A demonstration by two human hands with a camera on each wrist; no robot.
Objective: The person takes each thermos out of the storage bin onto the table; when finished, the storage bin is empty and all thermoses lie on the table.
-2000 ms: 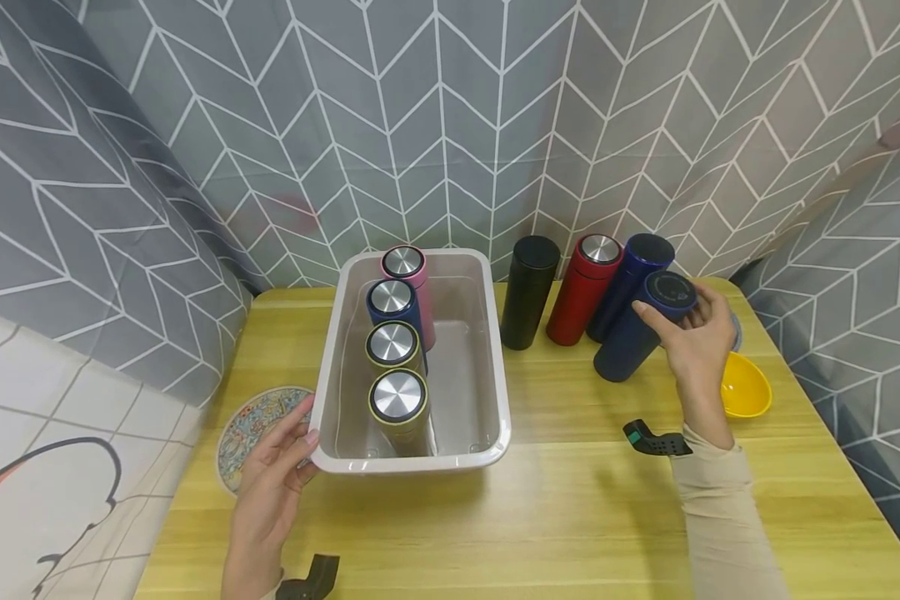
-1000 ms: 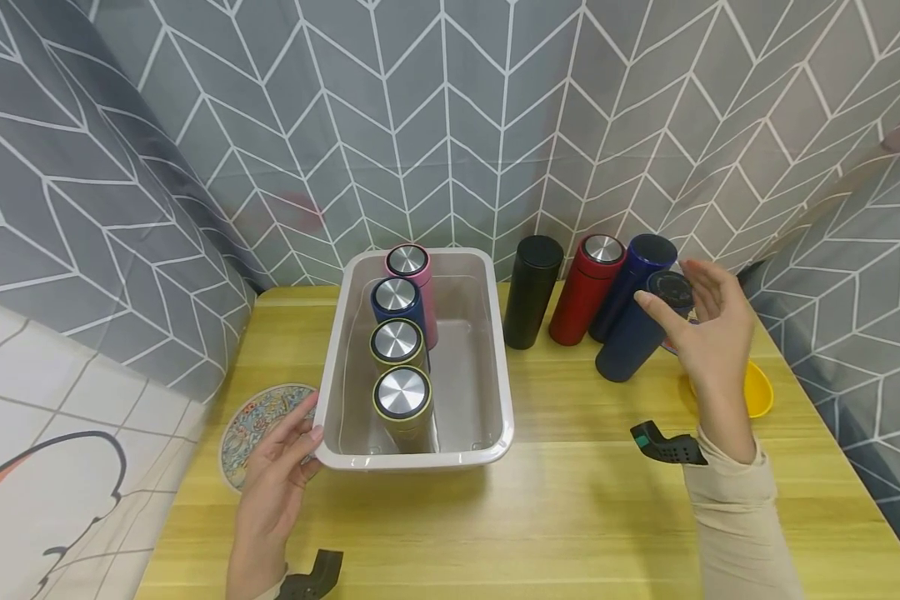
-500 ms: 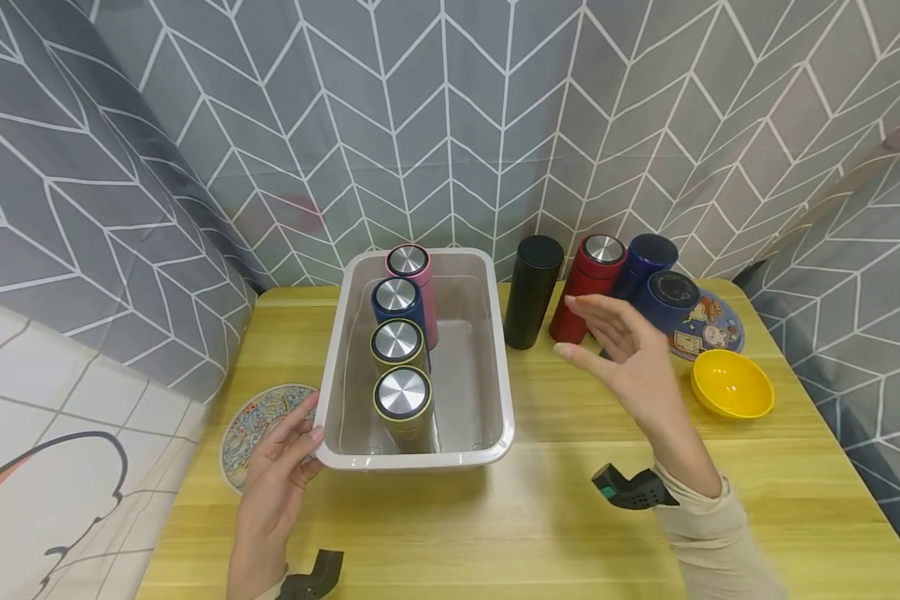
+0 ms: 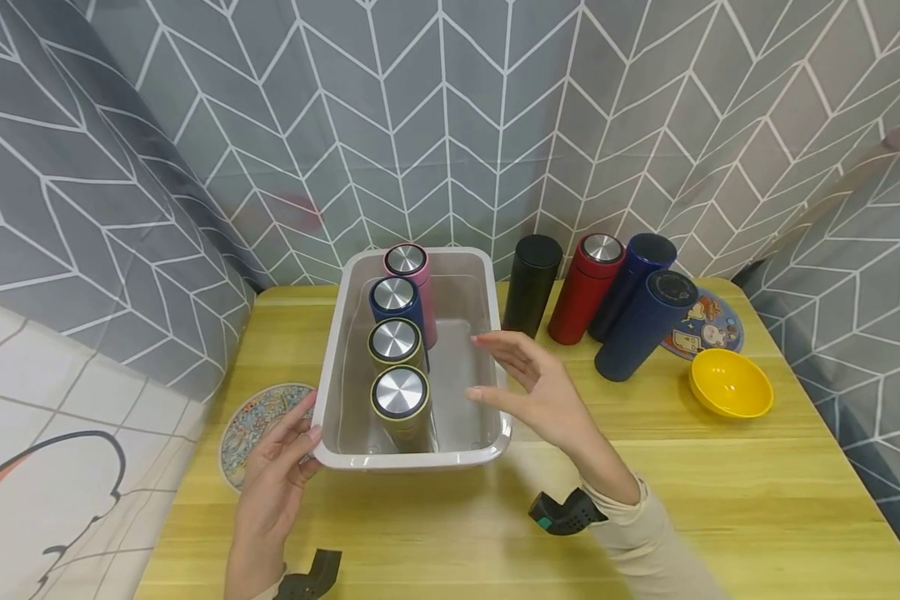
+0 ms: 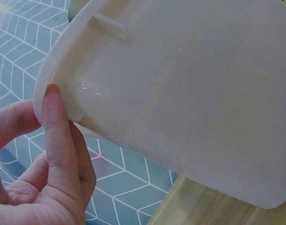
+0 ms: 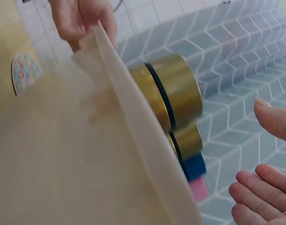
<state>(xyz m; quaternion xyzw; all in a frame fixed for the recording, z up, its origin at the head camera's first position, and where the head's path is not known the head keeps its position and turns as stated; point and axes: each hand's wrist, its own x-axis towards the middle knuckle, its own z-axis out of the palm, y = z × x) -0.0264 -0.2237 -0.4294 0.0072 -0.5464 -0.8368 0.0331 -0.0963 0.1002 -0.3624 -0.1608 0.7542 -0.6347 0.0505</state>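
Note:
A light-grey plastic basin stands on the table in the head view, its near left corner pinched at the rim by my left hand. Inside, along its left half, stand a pink thermos, a blue thermos and two gold thermoses, all with silver lid tops. My right hand hovers over the basin's right rim, thumb and fingers spread, holding nothing. Right of the basin stand a black thermos, a red thermos, a blue thermos and a dark-blue thermos.
A yellow bowl sits at the right of the wooden table. Behind the dark-blue thermos lies a round cartoon mat. Another patterned round mat is partly under my left hand. A patterned grey curtain hangs behind the table.
My right hand has let go of the dark-blue thermos, which stays standing by the others, and has moved left to the basin. My left hand keeps its grip on the rim.

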